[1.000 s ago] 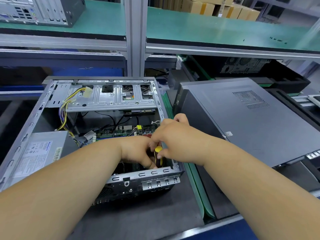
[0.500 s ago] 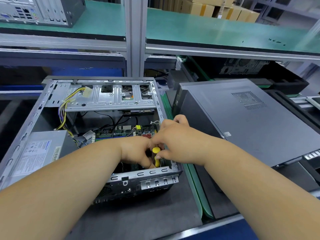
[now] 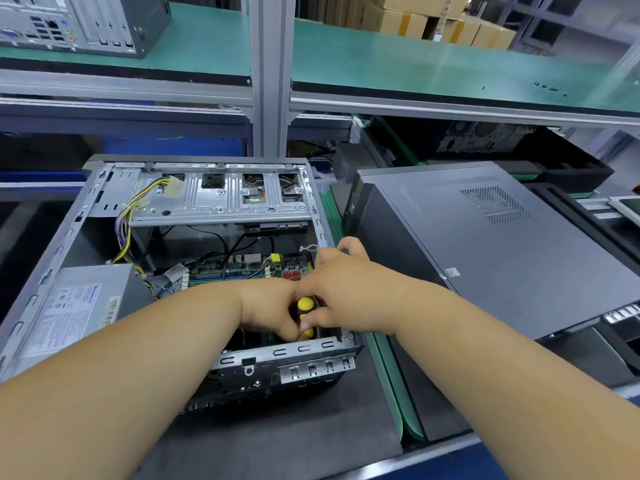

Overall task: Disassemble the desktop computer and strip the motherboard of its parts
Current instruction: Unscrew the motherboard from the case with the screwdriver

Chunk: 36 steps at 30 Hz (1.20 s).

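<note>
An open desktop computer case (image 3: 52,258) lies on its side in front of me. Inside it the green motherboard (image 3: 239,266) shows past my hands, with the grey power supply (image 3: 86,303) at the left and a metal drive cage (image 3: 221,199) at the back. A yellow-and-black screwdriver (image 3: 306,304) stands upright near the case's front right corner. My right hand (image 3: 341,289) grips its handle. My left hand (image 3: 270,310) reaches down beside the screwdriver with curled fingers; its fingertips and the screwdriver's tip are hidden.
A closed grey computer tower (image 3: 485,258) lies right of the open case, past a green mat edge (image 3: 388,368). Another computer (image 3: 79,22) stands on the green upper shelf (image 3: 415,64). An aluminium post (image 3: 272,74) rises behind the case. Cardboard boxes (image 3: 443,22) sit far back.
Both hands stay at the case's front right corner. The yellow screwdriver handle shows a little more between them now; the grip has shifted slightly.
</note>
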Tool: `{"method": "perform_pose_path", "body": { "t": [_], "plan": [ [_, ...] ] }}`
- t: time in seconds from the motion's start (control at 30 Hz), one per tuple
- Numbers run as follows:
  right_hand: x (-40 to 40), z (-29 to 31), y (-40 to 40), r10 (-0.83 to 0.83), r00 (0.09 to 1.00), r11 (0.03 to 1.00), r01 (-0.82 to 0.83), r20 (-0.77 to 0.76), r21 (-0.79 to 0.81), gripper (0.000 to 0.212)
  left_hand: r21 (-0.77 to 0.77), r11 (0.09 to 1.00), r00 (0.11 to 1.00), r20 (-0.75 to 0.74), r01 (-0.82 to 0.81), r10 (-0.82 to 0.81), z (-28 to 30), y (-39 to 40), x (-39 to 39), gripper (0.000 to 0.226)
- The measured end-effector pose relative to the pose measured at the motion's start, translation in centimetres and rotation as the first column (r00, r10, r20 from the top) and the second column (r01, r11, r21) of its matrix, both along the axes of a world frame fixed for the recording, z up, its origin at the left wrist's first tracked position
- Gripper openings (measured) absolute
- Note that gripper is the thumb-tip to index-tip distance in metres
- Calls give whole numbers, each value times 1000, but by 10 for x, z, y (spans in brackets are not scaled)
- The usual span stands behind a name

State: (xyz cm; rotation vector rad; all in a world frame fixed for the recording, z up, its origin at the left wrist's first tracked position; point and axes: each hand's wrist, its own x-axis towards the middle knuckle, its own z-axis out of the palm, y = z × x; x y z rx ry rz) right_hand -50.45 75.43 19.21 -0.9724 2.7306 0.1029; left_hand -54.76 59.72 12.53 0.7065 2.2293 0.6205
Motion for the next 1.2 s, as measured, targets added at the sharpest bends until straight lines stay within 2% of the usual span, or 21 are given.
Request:
{"method": "perform_pose_path", "body": {
  "t": [0.1, 0.23, 0.3, 0.4, 0.43, 0.6, 0.67, 0.77, 0.87, 0.93, 1.2],
  "plan": [
    [0, 0, 1, -6, 999, 1000, 7, 35, -26, 12, -37, 999, 999, 19, 31, -31, 0, -1, 0, 25],
    [1, 1, 2, 6, 999, 1000, -6, 46, -1, 18, -76, 994, 997, -2, 74, -74, 1, 1, 0, 20],
    [1, -2, 2, 18, 998, 1000, -17, 52, -20, 9, -73, 994, 997, 5, 82, -82, 2, 0, 1, 21],
    [1, -6, 0, 12, 998, 1000, -12, 54, 0, 27, -107, 990, 995, -16, 92, -95, 2, -1, 1, 13],
    [0, -7, 0, 15, 999, 1000, -15, 48, 0, 30, -125, 987, 995, -15, 100, -103, 2, -1, 2, 18],
    [0, -10, 1, 35, 998, 999, -34, 46, -29, 17, -169, 972, 986, 40, 165, -160, 2, 3, 3, 10],
    [2, -9, 3, 36, 998, 999, -34, 51, -36, 20, -205, 960, 982, 33, 188, -185, 1, 6, 4, 5],
    [1, -9, 7, 32, 998, 997, -27, 59, -77, 15, -304, 914, 960, 11, 270, -280, -1, 15, 5, 23],
    [3, -9, 8, 50, 998, 997, -48, 36, -56, 19, -450, 803, 914, 83, 390, -397, -5, 26, 8, 30],
    [4, -10, 8, 59, 998, 997, -57, 29, -55, 18, -499, 758, 899, 122, 421, -420, -8, 31, 8, 33],
    [5, -10, 12, 69, 998, 996, -69, -2, -62, 17, -503, 777, 922, 130, 378, -364, -16, 36, 9, 32]
  ]
}}
